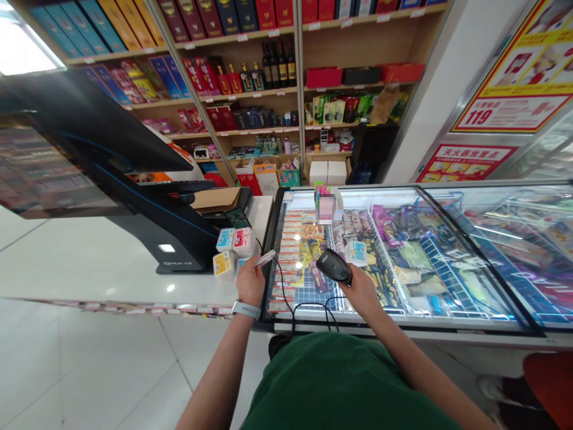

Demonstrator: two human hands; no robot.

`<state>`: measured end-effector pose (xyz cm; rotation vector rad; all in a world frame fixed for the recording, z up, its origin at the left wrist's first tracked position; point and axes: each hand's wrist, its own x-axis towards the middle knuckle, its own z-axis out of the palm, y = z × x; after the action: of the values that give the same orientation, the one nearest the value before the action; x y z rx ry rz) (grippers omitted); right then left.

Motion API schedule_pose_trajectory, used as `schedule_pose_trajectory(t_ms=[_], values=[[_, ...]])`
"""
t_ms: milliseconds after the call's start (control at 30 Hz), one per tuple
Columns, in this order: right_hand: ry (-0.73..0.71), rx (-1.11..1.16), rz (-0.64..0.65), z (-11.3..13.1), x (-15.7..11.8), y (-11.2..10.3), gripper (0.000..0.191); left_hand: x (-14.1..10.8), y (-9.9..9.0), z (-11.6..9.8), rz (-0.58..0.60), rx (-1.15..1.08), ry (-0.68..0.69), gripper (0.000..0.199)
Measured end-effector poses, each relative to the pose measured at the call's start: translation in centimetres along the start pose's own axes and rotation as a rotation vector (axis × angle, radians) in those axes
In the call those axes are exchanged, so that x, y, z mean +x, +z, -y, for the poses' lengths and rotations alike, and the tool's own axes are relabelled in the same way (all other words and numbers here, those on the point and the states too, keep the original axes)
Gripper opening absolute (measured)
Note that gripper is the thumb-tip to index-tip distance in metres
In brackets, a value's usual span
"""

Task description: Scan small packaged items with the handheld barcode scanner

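My left hand (250,283), with a grey watch strap on its wrist, pinches a small, pale, flat item (265,258) near the counter's right end. Just left of it stand several small clear tubs with blue, red and yellow labels (242,239). My right hand (362,291) is wrapped round a black handheld scanner (333,266), held above the freezer's glass top and tilted to the left. Another tub with a blue and yellow label (357,253) rests on the glass just beyond the scanner. A black cable (283,280) loops over the glass between my hands.
A large black monitor on a stand (179,239) rises from the white counter (111,263) at the left. The freezer (403,319) extends rightward, with packaged goods under its glass. Shelves of boxes and bottles (255,92) stand behind. Part of a person (548,376) shows at the lower right.
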<state>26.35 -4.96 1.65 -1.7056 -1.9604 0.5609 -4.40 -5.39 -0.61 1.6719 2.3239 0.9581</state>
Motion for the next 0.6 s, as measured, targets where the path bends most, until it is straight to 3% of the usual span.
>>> schedule_pose_trajectory(t_ms=[267,600], values=[[0.013,-0.001,0.000,0.4,-0.4,-0.4,0.020,0.5,0.5,-0.6,0.073,-0.258,-0.078,0.030],[0.018,0.004,-0.002,0.7,-0.5,-0.7,0.016,0.8,2.3,0.2,0.184,-0.567,-0.146,0.026]])
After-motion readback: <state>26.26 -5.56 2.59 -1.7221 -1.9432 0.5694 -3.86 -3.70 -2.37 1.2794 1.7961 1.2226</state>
